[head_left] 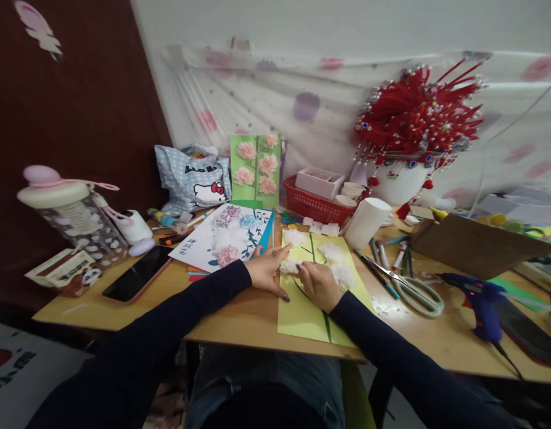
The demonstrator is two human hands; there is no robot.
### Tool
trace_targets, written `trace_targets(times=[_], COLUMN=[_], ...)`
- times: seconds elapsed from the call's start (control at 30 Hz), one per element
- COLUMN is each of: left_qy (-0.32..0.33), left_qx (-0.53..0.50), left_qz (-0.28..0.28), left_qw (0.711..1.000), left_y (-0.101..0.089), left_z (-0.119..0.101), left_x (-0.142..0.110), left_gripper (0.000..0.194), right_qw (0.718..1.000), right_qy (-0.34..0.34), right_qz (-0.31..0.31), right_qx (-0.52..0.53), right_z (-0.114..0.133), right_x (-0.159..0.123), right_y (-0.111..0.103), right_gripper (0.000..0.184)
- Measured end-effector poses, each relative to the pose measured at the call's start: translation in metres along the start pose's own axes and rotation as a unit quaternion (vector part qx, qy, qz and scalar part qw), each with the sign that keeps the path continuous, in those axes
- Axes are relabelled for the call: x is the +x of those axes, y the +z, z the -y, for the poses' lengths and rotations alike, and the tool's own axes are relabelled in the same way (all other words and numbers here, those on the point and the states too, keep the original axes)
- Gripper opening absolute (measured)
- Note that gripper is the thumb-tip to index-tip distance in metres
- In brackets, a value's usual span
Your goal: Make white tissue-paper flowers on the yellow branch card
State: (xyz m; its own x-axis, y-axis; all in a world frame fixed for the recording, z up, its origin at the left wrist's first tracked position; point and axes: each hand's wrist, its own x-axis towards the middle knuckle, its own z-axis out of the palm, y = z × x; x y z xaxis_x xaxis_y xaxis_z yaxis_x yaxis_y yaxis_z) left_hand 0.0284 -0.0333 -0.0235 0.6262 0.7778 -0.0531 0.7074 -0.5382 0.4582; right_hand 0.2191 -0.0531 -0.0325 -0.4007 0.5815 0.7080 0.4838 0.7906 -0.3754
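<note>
- Head view: the right hand [322, 287] is bent low over the yellow sheet [297, 319], its fingertips drawn together at a white tuft [289, 266] near the sheet's left edge; whether they pinch the tuft or only press it, I cannot tell.
- The left hand [267, 271] lies just beside it with thumb and fingers spread wide, the thumb reaching over the sheet's left edge.
- Three more white tufts [333, 252] sit on the yellow sheet, one above the fingers and two to the right, among dark green stem lines.
- Left of the sheet, a white page [192, 241] bears purple, blue and pink flowers, dark leaves and handwriting, and lies on top of coloured paper.
- Right of the sheet stand a white roll [369, 221], then pens and the scissors [420, 296], lying with handles toward the near edge.
- Farther right lies a blue glue gun [481, 304], with a small red light on its body.
- Behind, a green card [256, 170] with pink flowers stands upright beside a red basket [311, 202].
- At the far left are a phone [141, 274] and a lidded bottle [78, 208]; a red beaded headdress [420, 116] rises at the back right.
</note>
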Motion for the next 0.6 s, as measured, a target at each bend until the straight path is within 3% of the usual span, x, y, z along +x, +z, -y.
trace_targets(times=[0.1, 0.17, 0.4, 0.53, 0.6], left_qy=[-0.002, -0.004, -0.011, -0.012, -0.013], left_qx=[0.011, 0.013, 0.019, 0.023, 0.027], left_qz=[-0.001, -0.001, -0.001, -0.002, 0.006], left_qw=[1.000, 1.000, 1.000, 1.000, 1.000], left_y=[0.001, 0.001, 0.000, 0.005, -0.004], left_z=[0.000, 0.000, -0.001, -0.003, -0.001], left_x=[-0.001, -0.001, -0.002, -0.001, -0.002], left_gripper=[0.131, 0.130, 0.129, 0.129, 0.125], right_qw=[0.974, 0.949, 0.901, 0.890, 0.888], right_qy=[0.191, 0.257, 0.308, 0.318, 0.320], right_qz=[-0.063, -0.089, -0.193, -0.191, -0.188], right_qx=[0.099, 0.158, 0.237, 0.263, 0.272], right_z=[-0.006, -0.008, -0.013, -0.015, -0.014], right_x=[0.002, 0.004, 0.002, 0.003, 0.005], right_y=[0.003, 0.004, 0.001, 0.000, -0.001], right_gripper=[0.055, 0.059, 0.060, 0.059, 0.058])
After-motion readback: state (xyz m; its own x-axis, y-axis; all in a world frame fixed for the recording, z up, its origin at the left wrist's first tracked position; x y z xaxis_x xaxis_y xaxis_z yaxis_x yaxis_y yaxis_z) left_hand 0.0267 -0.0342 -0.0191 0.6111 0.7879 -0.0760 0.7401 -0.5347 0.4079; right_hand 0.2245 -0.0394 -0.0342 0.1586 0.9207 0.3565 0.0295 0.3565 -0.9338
